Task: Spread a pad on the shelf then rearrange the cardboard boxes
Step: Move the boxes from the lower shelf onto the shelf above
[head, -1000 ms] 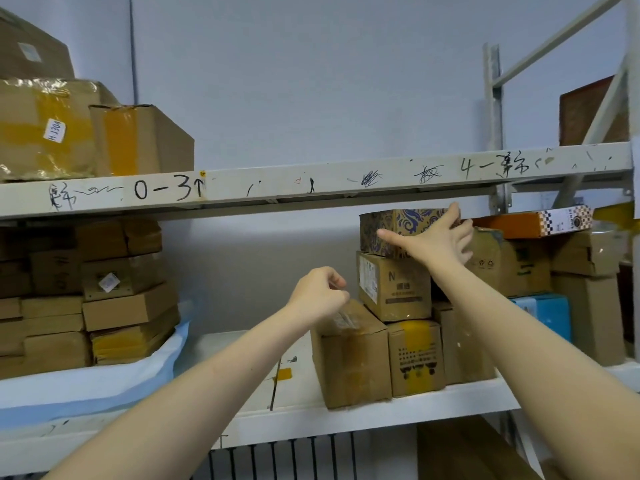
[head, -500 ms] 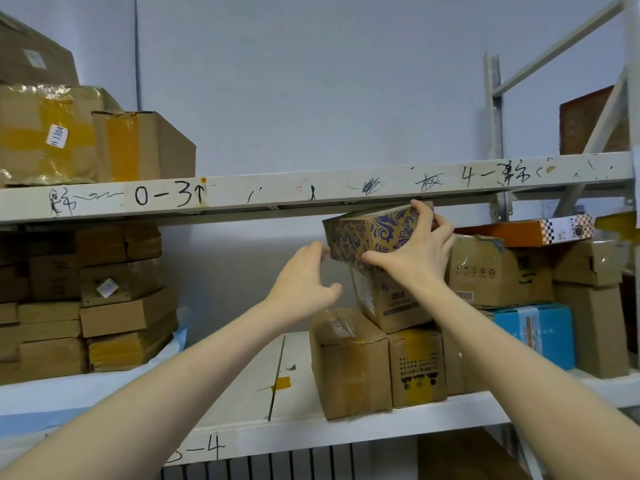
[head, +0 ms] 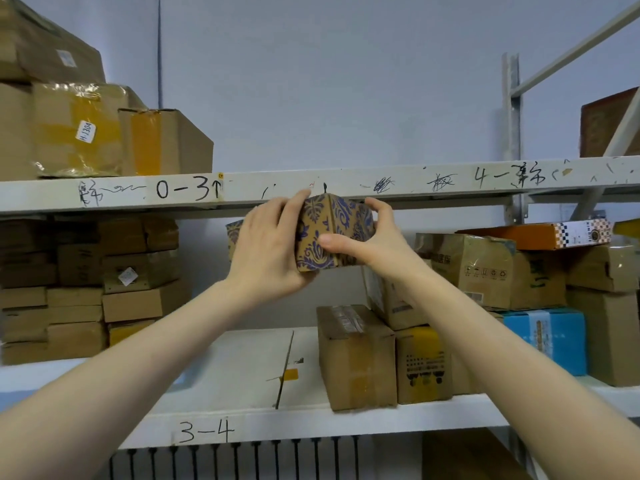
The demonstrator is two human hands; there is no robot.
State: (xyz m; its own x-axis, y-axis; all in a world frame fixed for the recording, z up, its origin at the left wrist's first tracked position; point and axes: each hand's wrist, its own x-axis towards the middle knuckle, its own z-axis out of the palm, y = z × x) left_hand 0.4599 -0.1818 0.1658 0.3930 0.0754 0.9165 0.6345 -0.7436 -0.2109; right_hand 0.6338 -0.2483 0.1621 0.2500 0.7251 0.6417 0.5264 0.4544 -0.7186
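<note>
Lifted off the right-hand stack a moment ago, the patterned box (head: 332, 233) now hangs just under the upper beam (head: 346, 188), above the middle of the shelf (head: 242, 368); my left hand (head: 266, 251) curls round its left side; my right hand (head: 374, 244) grips its right end, thumb on the front; brown boxes (head: 356, 358) stand toward the shelf's right end.

A pale blue-grey wall (head: 346, 81) fills the background. A thin dark line (head: 159, 46) runs straight down it at upper left; cable or seam, it cannot be told. At right a grey perforated metal upright (head: 512, 109) stands against the wall, and a pale diagonal brace (head: 571, 51) slants from it toward the top corner. A reddish-brown board (head: 604, 123) sits at far right. Beneath the lower shelf (head: 311, 422) runs a row of black vertical bars (head: 242, 460), with a brown panel (head: 467, 455) just beside them.
</note>
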